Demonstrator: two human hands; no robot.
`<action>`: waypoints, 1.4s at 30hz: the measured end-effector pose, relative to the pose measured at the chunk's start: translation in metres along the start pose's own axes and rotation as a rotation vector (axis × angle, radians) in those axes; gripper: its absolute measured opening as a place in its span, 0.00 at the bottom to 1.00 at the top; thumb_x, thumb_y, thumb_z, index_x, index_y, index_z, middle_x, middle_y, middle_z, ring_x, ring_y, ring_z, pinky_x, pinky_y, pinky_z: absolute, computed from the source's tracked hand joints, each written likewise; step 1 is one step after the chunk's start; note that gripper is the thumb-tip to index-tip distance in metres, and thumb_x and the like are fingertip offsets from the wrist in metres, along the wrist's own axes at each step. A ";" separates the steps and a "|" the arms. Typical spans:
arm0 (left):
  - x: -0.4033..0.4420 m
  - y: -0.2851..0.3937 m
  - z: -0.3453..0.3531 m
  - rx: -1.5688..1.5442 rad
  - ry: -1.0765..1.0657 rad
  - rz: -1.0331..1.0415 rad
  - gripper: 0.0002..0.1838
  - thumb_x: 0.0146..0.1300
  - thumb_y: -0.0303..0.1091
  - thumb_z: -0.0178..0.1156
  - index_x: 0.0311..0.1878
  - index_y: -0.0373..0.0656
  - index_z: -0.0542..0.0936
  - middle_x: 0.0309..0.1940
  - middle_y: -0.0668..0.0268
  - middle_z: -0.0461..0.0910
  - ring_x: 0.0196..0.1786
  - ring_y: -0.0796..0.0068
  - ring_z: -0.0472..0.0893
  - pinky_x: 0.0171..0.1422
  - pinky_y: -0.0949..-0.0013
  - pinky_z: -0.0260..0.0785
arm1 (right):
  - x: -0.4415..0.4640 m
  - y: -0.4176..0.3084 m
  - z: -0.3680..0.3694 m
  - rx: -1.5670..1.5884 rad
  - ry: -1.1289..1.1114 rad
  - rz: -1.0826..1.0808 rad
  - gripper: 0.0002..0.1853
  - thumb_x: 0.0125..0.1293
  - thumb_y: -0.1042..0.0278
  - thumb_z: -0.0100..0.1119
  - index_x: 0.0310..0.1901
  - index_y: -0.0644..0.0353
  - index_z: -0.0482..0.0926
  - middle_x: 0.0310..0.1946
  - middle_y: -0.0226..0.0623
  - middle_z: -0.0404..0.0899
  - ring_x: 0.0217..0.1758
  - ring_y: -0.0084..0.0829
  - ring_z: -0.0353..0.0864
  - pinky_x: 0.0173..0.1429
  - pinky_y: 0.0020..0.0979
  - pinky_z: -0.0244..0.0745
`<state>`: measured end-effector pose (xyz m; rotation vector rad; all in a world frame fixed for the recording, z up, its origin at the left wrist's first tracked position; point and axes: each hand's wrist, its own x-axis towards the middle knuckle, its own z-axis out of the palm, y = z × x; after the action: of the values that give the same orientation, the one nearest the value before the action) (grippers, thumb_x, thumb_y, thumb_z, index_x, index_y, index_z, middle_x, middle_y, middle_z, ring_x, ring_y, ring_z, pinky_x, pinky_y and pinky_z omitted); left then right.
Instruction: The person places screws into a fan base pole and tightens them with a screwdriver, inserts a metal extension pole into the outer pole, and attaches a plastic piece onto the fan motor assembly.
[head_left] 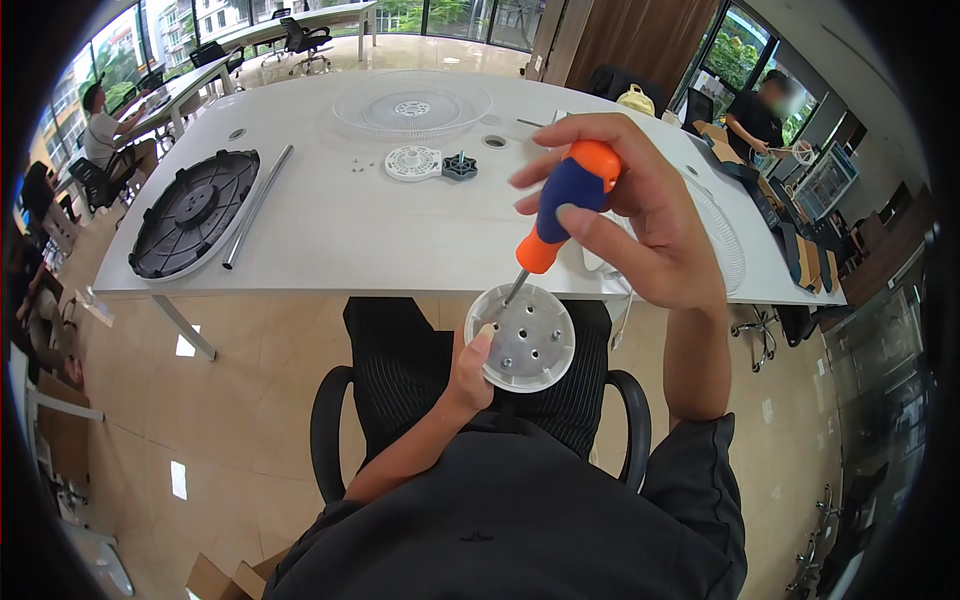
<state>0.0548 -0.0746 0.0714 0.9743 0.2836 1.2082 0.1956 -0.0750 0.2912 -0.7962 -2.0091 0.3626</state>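
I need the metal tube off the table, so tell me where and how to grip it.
Take the metal tube around its middle, probably best from the right: it lies straight and slim, with the black ribbed disc close along its left.

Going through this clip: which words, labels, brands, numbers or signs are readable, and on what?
No text can be read in this picture.
Dark short-sleeved cloth shirt: small black mark, too small to read.
Orange-and-blue screwdriver: no lettering distinguishable.
Round white part with grey metal face: no lettering distinguishable.
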 end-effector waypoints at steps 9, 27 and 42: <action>0.001 -0.002 0.000 0.015 -0.035 0.038 0.33 0.63 0.50 0.46 0.60 0.29 0.70 0.49 0.55 0.79 0.51 0.69 0.79 0.56 0.68 0.70 | -0.003 -0.004 0.009 -0.343 0.117 0.154 0.25 0.61 0.68 0.66 0.57 0.61 0.67 0.42 0.38 0.78 0.36 0.25 0.80 0.46 0.27 0.79; -0.003 -0.005 0.002 0.079 0.007 0.010 0.31 0.66 0.49 0.41 0.60 0.30 0.71 0.49 0.56 0.80 0.49 0.70 0.80 0.54 0.68 0.72 | -0.011 -0.009 0.014 -0.105 0.134 0.102 0.23 0.58 0.74 0.69 0.53 0.63 0.70 0.41 0.36 0.76 0.43 0.28 0.84 0.47 0.29 0.83; -0.009 -0.007 0.006 0.145 -0.009 0.029 0.32 0.70 0.53 0.35 0.60 0.33 0.71 0.52 0.58 0.78 0.55 0.67 0.78 0.60 0.65 0.69 | -0.025 0.011 0.029 0.009 0.337 0.113 0.19 0.58 0.63 0.72 0.42 0.64 0.74 0.23 0.32 0.78 0.22 0.21 0.80 0.29 0.22 0.75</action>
<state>0.0602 -0.0853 0.0674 1.1126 0.3546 1.2224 0.1852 -0.0816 0.2530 -0.9036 -1.6520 0.2805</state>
